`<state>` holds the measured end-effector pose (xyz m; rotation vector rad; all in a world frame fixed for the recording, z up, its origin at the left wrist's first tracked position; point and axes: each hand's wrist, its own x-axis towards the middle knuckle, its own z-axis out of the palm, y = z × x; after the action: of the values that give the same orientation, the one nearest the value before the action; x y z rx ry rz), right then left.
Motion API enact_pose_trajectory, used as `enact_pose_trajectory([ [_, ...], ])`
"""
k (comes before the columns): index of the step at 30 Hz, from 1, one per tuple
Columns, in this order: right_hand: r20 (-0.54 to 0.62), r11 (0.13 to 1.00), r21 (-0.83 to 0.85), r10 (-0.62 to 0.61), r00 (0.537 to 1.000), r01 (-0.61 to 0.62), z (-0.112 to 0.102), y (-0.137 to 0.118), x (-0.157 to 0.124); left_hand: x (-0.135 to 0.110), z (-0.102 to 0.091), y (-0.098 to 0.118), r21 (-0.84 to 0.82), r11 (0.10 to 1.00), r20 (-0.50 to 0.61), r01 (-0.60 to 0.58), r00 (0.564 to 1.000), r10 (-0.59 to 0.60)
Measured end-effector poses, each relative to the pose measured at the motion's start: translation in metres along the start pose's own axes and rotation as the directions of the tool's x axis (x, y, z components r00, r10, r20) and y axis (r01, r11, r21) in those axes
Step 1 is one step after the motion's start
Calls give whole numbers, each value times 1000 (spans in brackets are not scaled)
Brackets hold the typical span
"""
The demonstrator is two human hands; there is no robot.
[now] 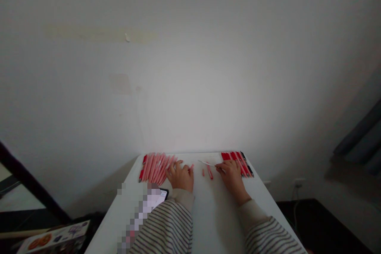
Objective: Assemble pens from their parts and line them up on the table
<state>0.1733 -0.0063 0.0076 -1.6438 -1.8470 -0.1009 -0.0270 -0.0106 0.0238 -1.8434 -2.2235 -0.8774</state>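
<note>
My left hand [182,176] is closed, with a small pink pen part [191,166] pinched between thumb and finger. Its other fingers reach beside a row of pink pen barrels [155,166]. In my right hand [231,174] is a thin silvery stick [206,162], pointing left; whether it is a refill or a tool I cannot tell. On the table between the hands lie a short pink piece [203,172] and a longer pink-and-red pen barrel [211,173]. Red and pink pens [245,166] with dark ends lie in a row just beyond my right hand.
The white table [208,214] stands against a pale wall [208,67]. A phone [164,193], largely blurred out, lies by my left forearm. At the lower left is a printed box [53,240]; a wall socket [299,181] with a cable is at right.
</note>
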Motion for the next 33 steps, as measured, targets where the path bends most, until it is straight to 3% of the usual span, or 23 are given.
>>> enact_pose_trajectory([
  [18,-11,1000,4,-17,1000,17,-2,-2,0,1,1,1,95,995,21,36,999,-39],
  [33,-29,999,44,-6,1000,7,1,0,0,1,-3,2,76,996,71,37,997,-43],
])
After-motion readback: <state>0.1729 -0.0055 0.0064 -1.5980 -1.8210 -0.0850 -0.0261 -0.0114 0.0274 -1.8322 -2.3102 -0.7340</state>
